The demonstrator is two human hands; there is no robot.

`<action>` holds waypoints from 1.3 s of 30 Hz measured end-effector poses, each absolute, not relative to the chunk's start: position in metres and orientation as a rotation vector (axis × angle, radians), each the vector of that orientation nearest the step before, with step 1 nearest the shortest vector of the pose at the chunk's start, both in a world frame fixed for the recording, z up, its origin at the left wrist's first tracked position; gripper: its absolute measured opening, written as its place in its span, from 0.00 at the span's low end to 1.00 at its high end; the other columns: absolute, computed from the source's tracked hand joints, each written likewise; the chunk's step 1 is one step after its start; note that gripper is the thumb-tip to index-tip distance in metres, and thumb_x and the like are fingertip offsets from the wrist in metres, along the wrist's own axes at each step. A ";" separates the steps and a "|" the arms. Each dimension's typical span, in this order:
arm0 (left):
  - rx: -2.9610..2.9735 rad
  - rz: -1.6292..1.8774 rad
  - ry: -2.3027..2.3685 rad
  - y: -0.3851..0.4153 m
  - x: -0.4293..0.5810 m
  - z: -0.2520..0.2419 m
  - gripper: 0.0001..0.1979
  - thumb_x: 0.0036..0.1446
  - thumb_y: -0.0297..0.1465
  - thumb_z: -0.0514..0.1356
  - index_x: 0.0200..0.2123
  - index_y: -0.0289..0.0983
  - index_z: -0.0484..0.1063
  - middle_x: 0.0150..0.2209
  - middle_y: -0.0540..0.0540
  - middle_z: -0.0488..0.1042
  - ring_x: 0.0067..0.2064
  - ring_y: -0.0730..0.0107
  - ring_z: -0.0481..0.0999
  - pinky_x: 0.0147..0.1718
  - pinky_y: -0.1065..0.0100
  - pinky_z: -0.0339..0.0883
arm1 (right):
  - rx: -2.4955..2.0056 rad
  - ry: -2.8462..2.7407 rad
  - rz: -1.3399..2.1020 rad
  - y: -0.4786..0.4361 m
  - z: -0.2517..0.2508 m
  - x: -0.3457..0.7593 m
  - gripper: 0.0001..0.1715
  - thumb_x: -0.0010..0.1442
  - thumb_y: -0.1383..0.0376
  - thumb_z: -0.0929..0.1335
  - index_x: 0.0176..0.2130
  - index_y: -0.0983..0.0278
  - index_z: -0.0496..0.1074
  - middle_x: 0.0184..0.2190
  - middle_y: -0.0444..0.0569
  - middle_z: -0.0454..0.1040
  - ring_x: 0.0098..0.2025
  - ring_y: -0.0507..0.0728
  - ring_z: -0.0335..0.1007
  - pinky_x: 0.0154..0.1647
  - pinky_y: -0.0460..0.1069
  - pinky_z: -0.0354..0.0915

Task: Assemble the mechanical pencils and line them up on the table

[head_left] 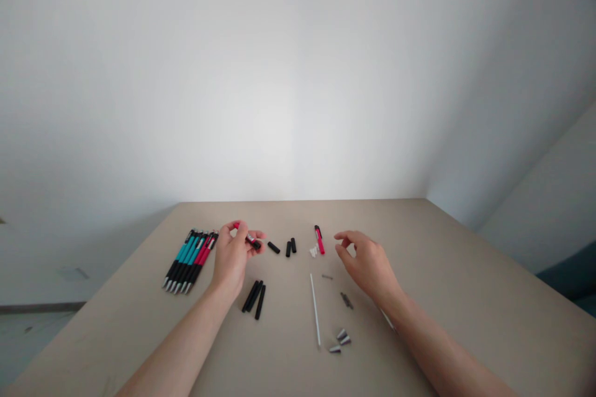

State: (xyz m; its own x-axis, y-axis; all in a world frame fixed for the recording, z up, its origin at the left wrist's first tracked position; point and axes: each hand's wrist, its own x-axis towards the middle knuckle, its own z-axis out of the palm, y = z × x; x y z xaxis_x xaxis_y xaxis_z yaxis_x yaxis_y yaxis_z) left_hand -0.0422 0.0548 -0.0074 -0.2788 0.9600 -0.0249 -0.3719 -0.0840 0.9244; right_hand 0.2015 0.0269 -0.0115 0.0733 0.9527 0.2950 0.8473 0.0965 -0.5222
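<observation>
My left hand (233, 254) is closed around a red pen barrel (251, 239) with a black end, tilted down to the right. My right hand (365, 257) hovers over the table with its fingers curved and apart, nothing visible in them. Left of it lie another red pen barrel (319, 240) with a black clip end and some small white pieces (313, 252). Short black tubes (274, 247) lie just right of my left hand. Below that hand are 3 longer black grips (261, 302).
Assembled pens (190, 260), turquoise and red, lie in a row at the left. Toward the front are a white refill (315, 310), springs (346, 301) and silver cone tips (342, 335). Another thin white rod (387, 319) is partly behind my right forearm. A wall stands behind the table (288, 372).
</observation>
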 end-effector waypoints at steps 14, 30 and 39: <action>0.791 1.440 1.083 0.052 -0.038 -0.009 0.13 0.54 0.35 0.61 0.36 0.38 0.58 0.24 0.45 0.77 0.18 0.70 0.71 0.22 0.67 0.66 | -1.493 -2.326 0.282 0.021 -0.016 0.194 0.26 0.57 0.67 0.65 0.55 0.61 0.68 0.61 0.51 0.62 0.60 0.65 0.54 0.59 0.61 0.54; 0.547 1.329 1.047 0.054 -0.041 0.000 0.03 0.57 0.24 0.53 0.31 0.36 0.61 0.25 0.41 0.77 0.18 0.73 0.69 0.21 0.70 0.66 | -1.389 -2.436 0.426 0.018 -0.012 0.192 0.23 0.60 0.64 0.63 0.55 0.60 0.70 0.59 0.48 0.66 0.63 0.68 0.49 0.61 0.65 0.49; 0.568 1.316 1.069 0.052 -0.040 0.004 0.03 0.56 0.25 0.53 0.31 0.36 0.61 0.25 0.41 0.76 0.17 0.73 0.69 0.20 0.70 0.65 | -1.338 -2.318 0.341 0.024 -0.021 0.195 0.22 0.56 0.70 0.65 0.51 0.62 0.72 0.54 0.52 0.71 0.58 0.63 0.59 0.58 0.59 0.57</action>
State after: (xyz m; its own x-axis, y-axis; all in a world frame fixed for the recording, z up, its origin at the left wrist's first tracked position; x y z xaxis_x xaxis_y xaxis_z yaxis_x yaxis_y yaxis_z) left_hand -0.0401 0.0523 0.0038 -0.0933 0.9495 -0.2996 -0.4879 0.2187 0.8451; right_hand 0.1948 0.0241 -0.0210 -0.4353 0.8650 0.2496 0.7565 0.5018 -0.4193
